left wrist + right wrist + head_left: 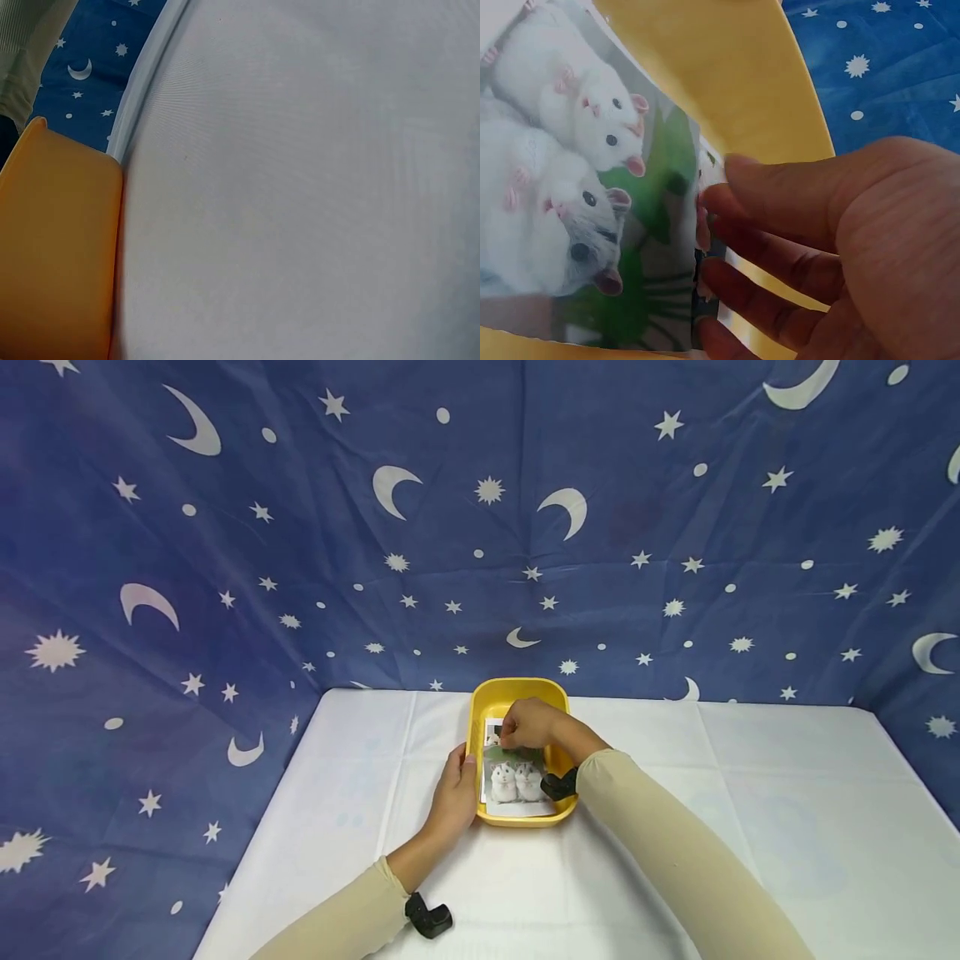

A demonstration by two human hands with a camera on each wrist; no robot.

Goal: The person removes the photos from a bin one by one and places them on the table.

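A yellow plastic basket [519,687] stands on the white table, and my left hand [453,787] grips its left side with the thumb at the rim. In the left wrist view only the basket's outer wall [64,247] shows, not the hand. Inside the basket lies a photo of two white hamsters [517,781], overlapping another photo [492,731] with a black-and-white picture. My right hand [536,724] reaches in from the right, with curled fingers at the hamster photo's top edge. In the right wrist view, its fingertips [718,199] hold that edge; part of the lower photo peeks out there.
White cloth covers the table [360,760]. A dark blue curtain [480,535] with moons and stars hangs behind and along the left side. Black wrist cameras [429,917] sit on both wrists; the right one is close to the basket's right rim.
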